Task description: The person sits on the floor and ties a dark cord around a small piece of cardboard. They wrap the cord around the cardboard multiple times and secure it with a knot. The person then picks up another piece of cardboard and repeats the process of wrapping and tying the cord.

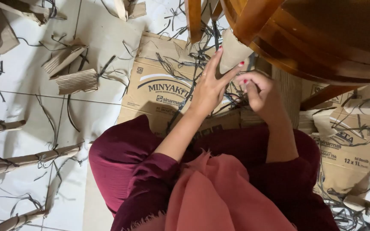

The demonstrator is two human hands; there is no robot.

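- White glossy floor tiles served as the work surface, strewn with thin dark strips and cardboard scraps.
- Flattened brown printed cardboard box: lay on the floor just beyond the person's knees, under both hands.
- Left hand: fingers spread and extended, tips touching a small torn piece of brown cardboard and pressing it toward the leg of the curved wooden chair at far right.
- Right hand: curled closed just right of the left one, seemingly pinching something small; what it held was hidden, so I cannot tell.
- Hands were near each other but not touching.
- Rolled cardboard tubes tied with dark strips: several at near left, well apart from the hands.
- Corrugated cardboard pieces: at far left, lying loose.
- Second printed cardboard sheet: at right, partly under tangled strips.
- Maroon sleeve and trousers and a salmon-pink scarf: filled the near foreground.
- Handling note, as judgement: the torn piece would likely sit best if kept flat under the spread fingers while the other hand worked close beside it, with loose strips kept from snagging.
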